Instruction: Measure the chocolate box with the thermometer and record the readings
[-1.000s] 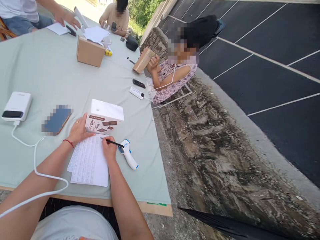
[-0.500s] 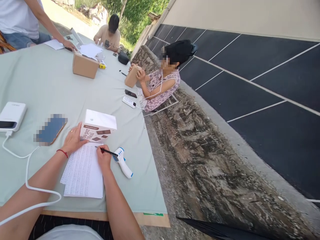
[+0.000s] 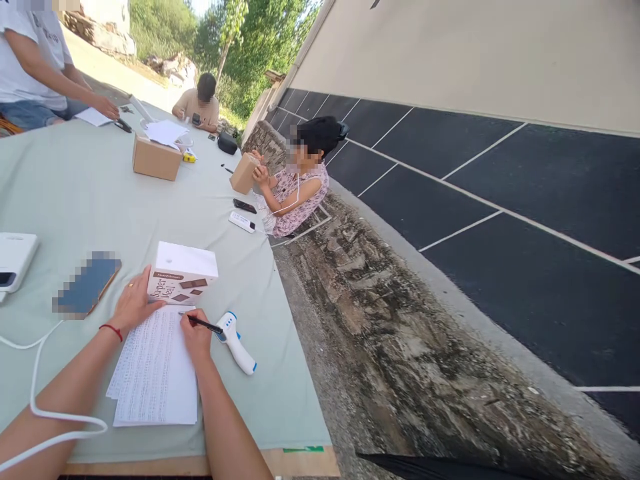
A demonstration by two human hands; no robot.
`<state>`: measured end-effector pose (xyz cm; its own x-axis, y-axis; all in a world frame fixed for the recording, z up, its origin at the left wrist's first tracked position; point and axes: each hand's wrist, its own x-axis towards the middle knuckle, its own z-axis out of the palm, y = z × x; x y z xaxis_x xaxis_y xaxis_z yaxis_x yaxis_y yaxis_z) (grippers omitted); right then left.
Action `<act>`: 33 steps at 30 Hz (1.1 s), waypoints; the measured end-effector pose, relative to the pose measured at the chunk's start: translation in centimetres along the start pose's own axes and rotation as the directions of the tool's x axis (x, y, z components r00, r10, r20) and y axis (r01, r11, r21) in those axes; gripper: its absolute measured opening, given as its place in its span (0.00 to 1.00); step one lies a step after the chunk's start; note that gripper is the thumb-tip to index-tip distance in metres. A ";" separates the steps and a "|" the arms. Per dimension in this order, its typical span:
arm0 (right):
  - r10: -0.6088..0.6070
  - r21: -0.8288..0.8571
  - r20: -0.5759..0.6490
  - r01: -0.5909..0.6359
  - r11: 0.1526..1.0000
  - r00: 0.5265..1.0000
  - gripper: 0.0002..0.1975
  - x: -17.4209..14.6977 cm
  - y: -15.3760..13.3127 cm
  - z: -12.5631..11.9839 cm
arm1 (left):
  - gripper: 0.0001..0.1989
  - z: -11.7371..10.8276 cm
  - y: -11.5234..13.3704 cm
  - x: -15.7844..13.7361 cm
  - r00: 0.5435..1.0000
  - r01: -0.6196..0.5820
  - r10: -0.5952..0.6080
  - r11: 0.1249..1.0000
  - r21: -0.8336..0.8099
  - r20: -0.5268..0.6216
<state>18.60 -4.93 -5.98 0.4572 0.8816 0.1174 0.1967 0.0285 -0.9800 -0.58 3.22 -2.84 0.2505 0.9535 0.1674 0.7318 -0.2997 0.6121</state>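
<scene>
My right hand (image 3: pixel 197 335) grips a black pen (image 3: pixel 206 324), its tip near the top of a stack of white sheets (image 3: pixel 157 373) covered in rows of small writing. Behind the sheets stands a white and brown box (image 3: pixel 185 277) printed "Super Meal". My left hand (image 3: pixel 131 300) lies with fingers stretched along the box's left side; its thumb reaches across the base of the box by the top edge of the paper. Right of the pen lies a white and blue infrared thermometer (image 3: pixel 239 347).
A phone (image 3: pixel 90 283) and a white power bank (image 3: pixel 17 260) lie left on the cloth-covered table (image 3: pixel 100 207). A white cable (image 3: pixel 36 373) passes over my left forearm. Farther back are a cardboard box (image 3: pixel 156 160) and several people, one holding a small carton (image 3: pixel 243 173).
The view has shifted, so the nearby things appear lower and farther left. My hands, the pen and the box keep nearly the same arrangement. The far-left person's hand has drawn back from the cardboard box.
</scene>
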 end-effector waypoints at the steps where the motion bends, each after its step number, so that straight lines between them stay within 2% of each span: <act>1: 0.004 -0.001 0.010 -0.004 1.000 1.000 0.09 0.0 -0.1 0.0 | 0.52 0.0 -0.1 0.0 1.000 0.001 -0.001 1.000 -0.004 0.004; 14: -0.047 -0.027 0.023 0.048 0.998 0.999 0.09 -0.2 -0.9 -0.2 | 0.52 -0.8 0.7 -0.1 0.996 0.073 -0.073 0.997 -0.003 0.050; 23: 0.003 -0.025 0.046 -0.002 1.000 0.999 0.09 -0.1 -1.2 -0.2 | 0.51 -0.6 0.3 0.2 0.999 0.023 -0.023 1.000 -0.016 0.033; 33: -0.029 -0.051 0.016 0.030 0.998 0.999 0.08 -0.2 -1.3 -0.1 | 0.51 -0.7 0.5 0.0 0.999 0.042 -0.042 0.999 -0.014 0.031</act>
<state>18.39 -5.17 -4.70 0.4377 0.8877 0.1430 0.2538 0.0306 -0.9668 -0.66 3.04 -1.97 0.2392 0.9638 0.1176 0.7326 -0.2587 0.6295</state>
